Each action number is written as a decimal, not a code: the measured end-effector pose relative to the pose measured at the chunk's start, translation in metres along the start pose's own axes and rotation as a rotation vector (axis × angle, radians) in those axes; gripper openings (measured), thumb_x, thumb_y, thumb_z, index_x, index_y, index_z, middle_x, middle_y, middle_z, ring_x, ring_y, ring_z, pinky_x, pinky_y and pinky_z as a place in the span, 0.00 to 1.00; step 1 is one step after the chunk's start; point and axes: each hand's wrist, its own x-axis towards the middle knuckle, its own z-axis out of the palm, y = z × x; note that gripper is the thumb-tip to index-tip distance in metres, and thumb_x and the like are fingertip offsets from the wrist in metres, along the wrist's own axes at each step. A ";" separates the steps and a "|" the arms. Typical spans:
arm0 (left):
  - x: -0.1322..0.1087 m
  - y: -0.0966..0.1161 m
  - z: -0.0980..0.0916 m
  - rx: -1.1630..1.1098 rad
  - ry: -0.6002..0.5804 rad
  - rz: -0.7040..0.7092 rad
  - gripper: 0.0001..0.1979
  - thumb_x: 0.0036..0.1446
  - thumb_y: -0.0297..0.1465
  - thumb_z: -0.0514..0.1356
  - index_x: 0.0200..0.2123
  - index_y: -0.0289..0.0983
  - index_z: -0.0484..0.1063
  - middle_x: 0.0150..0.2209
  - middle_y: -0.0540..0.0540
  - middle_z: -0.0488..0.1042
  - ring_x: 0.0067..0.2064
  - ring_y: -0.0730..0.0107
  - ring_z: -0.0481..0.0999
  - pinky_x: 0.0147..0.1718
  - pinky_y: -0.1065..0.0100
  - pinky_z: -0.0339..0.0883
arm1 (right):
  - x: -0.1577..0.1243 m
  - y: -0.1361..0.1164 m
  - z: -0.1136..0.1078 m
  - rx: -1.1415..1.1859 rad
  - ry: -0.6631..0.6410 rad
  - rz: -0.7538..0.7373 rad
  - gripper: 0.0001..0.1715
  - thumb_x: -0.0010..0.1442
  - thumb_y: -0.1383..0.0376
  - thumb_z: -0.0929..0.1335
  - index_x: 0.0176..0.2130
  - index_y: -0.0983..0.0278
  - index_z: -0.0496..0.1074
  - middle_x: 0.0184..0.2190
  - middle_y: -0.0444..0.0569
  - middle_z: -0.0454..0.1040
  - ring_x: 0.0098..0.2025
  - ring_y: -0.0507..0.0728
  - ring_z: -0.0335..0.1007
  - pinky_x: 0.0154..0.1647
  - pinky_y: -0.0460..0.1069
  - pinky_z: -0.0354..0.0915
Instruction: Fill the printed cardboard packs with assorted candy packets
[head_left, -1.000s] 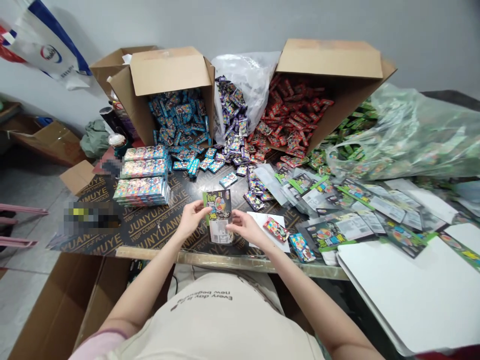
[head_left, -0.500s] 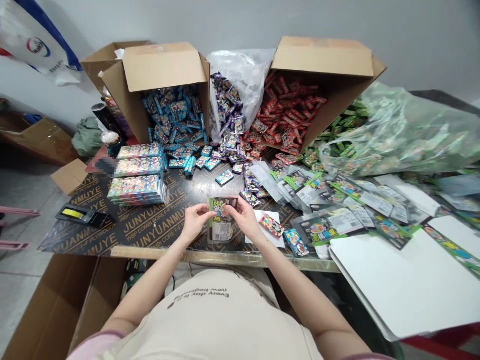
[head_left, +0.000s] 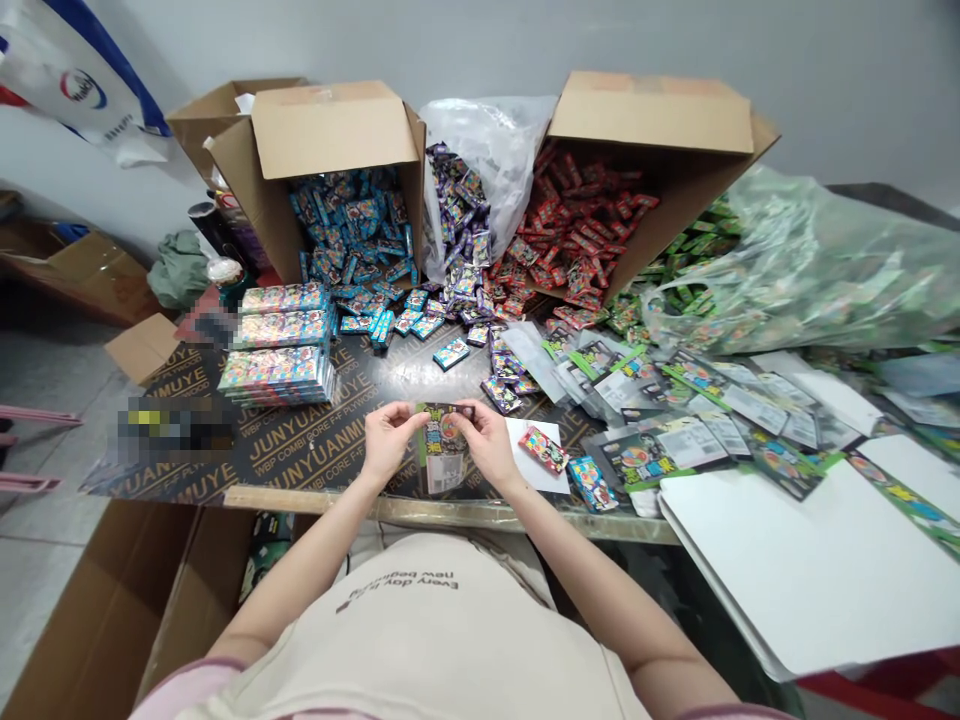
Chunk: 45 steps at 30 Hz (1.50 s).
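Observation:
A printed plastic packet point(head_left: 444, 448) with a green header lies low over the dark plywood table point(head_left: 315, 450), near its front edge. My left hand point(head_left: 388, 440) pinches the packet's top left corner. My right hand point(head_left: 487, 440) pinches its top right corner, fingers curled over the upper edge. A red candy pack point(head_left: 546, 449) rests on a white sheet just right of my right hand, and a blue pack point(head_left: 592, 484) lies a little farther right.
Stacked filled packets point(head_left: 279, 345) sit at left. Behind are a box of blue packs point(head_left: 352, 235), a bag of purple packs point(head_left: 465, 230), a box of red packs point(head_left: 585, 235) and a green bag point(head_left: 795, 270). Empty packets point(head_left: 675, 410) and white boards point(head_left: 810, 570) lie right. A cardboard box point(head_left: 112, 610) stands on the floor.
The packet has come down from held upright to low over the table. Both hands shifted to its top edge, the right hand moving up from the lower side.

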 end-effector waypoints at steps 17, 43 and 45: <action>0.013 0.022 0.000 -0.009 -0.115 -0.008 0.09 0.46 0.31 0.62 0.32 0.36 0.79 0.31 0.45 0.79 0.35 0.64 0.77 0.41 0.64 0.70 | 0.013 -0.006 0.012 0.408 0.091 0.171 0.06 0.46 0.63 0.72 0.29 0.61 0.74 0.34 0.46 0.80 0.38 0.58 0.76 0.46 0.54 0.69; 0.007 0.055 -0.032 0.277 -0.345 0.034 0.12 0.46 0.37 0.69 0.34 0.38 0.81 0.33 0.43 0.80 0.35 0.59 0.79 0.38 0.63 0.74 | -0.012 -0.021 0.000 0.219 -0.032 0.053 0.15 0.50 0.57 0.74 0.39 0.60 0.78 0.35 0.47 0.80 0.36 0.58 0.78 0.35 0.51 0.71; 0.006 0.057 -0.031 0.284 -0.363 0.088 0.11 0.48 0.36 0.68 0.36 0.39 0.81 0.33 0.43 0.80 0.36 0.60 0.80 0.38 0.63 0.74 | -0.012 -0.021 0.000 0.226 -0.012 0.060 0.14 0.50 0.58 0.74 0.37 0.60 0.77 0.35 0.47 0.80 0.35 0.57 0.78 0.33 0.50 0.71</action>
